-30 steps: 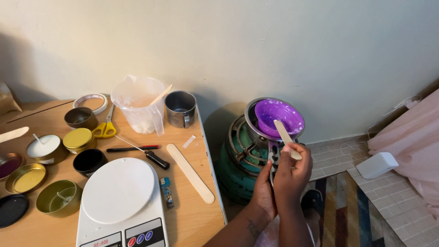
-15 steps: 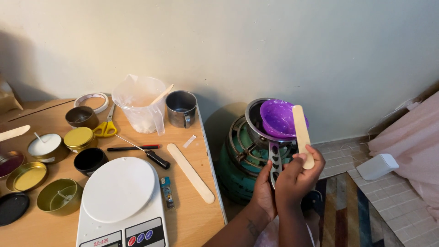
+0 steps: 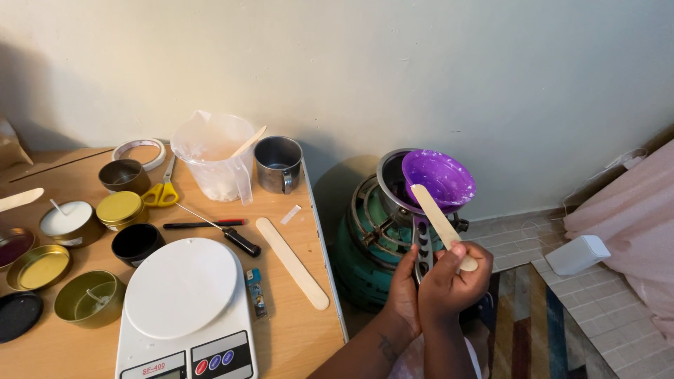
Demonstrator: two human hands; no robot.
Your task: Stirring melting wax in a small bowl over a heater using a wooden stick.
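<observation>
My right hand (image 3: 449, 284) has its fingers pinched around a wooden stir stick (image 3: 439, 221), tip up by the purple bowl (image 3: 439, 177), which sits tilted in the metal pot (image 3: 397, 184) on the green gas burner (image 3: 368, 245). Left hand (image 3: 406, 284) fingers are wrapped round the pot's slotted handle (image 3: 421, 242), right beside the wooden surface (image 3: 295, 309).

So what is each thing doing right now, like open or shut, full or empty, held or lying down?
Right hand: holds wooden stick, tilted.
Left hand: grips pot handle.
Purple bowl: tipped in metal pot, smeared white.
Gold tin: lid on.
Black tin: open, empty.
Candle tin: open, white wax with wick.
Scissors: closed, lying flat.
</observation>
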